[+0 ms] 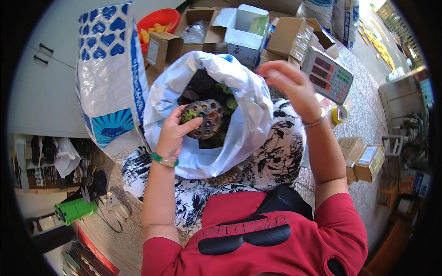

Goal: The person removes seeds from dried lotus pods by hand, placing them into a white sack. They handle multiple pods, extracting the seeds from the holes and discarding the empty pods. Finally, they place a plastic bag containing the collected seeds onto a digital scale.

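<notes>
My left hand (176,131) grips a brown and green lotus seed pod (207,119) by its left side, with the holed face up. The pod is over the mouth of a white woven plastic sack (252,120) with its rim rolled down. Inside the sack lie more dark pods (200,82) and some green ones (230,101). My right hand (285,81) is raised past the sack's upper right rim, blurred, fingers bent; whether anything small is between them does not show. A digital scale's display panel (328,75) stands just right of that hand.
A tall printed sack (107,79) stands at the left. Beyond the open sack are a red basin (172,17) with corn cobs, a white carton (243,39) and several cardboard boxes (285,36). A yellow tape roll (340,114) and small cartons (369,162) are at the right.
</notes>
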`<state>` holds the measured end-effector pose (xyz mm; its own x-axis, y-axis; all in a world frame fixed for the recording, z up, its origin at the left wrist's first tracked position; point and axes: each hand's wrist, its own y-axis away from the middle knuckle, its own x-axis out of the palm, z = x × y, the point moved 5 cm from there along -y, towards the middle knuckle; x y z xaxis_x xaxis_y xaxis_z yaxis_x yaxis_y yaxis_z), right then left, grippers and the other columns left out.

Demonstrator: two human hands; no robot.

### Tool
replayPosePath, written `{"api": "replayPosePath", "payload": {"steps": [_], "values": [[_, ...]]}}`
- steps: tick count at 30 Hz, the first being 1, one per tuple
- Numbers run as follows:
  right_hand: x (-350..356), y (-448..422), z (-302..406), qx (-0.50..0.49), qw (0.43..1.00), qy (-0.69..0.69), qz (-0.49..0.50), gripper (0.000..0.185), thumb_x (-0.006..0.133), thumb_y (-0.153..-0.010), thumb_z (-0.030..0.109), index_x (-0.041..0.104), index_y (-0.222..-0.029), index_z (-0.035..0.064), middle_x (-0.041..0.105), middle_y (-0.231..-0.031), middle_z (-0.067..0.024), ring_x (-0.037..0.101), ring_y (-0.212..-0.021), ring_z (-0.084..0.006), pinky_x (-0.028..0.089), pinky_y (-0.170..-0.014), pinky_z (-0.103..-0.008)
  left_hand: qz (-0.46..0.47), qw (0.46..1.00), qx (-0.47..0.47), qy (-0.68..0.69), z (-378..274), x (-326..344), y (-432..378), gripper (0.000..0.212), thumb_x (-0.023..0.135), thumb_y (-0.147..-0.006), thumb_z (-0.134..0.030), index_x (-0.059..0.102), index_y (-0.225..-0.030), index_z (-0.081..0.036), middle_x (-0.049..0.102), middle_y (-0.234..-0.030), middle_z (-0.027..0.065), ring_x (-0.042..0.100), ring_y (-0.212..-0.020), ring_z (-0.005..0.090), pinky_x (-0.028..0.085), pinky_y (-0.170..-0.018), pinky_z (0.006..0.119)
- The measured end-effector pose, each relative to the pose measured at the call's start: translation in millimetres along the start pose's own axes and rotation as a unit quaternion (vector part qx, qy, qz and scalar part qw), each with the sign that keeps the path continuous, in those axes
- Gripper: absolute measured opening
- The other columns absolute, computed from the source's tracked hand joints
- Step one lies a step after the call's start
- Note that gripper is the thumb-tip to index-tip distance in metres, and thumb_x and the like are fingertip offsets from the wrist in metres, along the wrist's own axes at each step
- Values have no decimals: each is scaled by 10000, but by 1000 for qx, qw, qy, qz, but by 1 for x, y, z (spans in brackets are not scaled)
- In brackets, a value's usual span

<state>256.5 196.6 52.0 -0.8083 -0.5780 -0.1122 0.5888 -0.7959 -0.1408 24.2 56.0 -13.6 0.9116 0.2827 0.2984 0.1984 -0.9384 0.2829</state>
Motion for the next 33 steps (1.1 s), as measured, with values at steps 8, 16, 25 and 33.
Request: {"api": "replayPosePath", "payload": {"steps": [8,16,25,33], "values": [[127,-31,-20,74,950,129,276,282,586,-793,127,567,-1028,-26,603,-813,-46,546,-769,-92,439,-697,-225,-1,999,31,23,-11,-9,12,350,698,-710,-52,540,-1020,-19,591,-924,22,548,-819,85,435,-768,218],[138,-13,-35,166,932,-67,315,153,538,-807,33,566,-944,-30,566,-809,21,503,-746,-37,409,-685,-177,57,994,-32,85,0,-10,18,285,662,-713,-18,584,-988,-19,605,-876,23,550,-780,95,423,-758,217],[118,-15,10,-18,963,251,101,183,629,-770,113,603,-923,15,579,-710,-62,530,-630,-102,425,-573,-236,15,997,7,74,-5,-14,12,291,669,-723,-36,575,-998,-23,611,-902,21,558,-824,93,432,-787,234],[141,-19,5,72,964,173,190,213,647,-762,176,622,-811,-30,609,-657,-101,587,-579,-172,456,-539,-259,57,998,33,2,-7,-18,14,354,678,-700,-23,563,-1034,-21,602,-915,17,549,-841,95,419,-802,227]]}}
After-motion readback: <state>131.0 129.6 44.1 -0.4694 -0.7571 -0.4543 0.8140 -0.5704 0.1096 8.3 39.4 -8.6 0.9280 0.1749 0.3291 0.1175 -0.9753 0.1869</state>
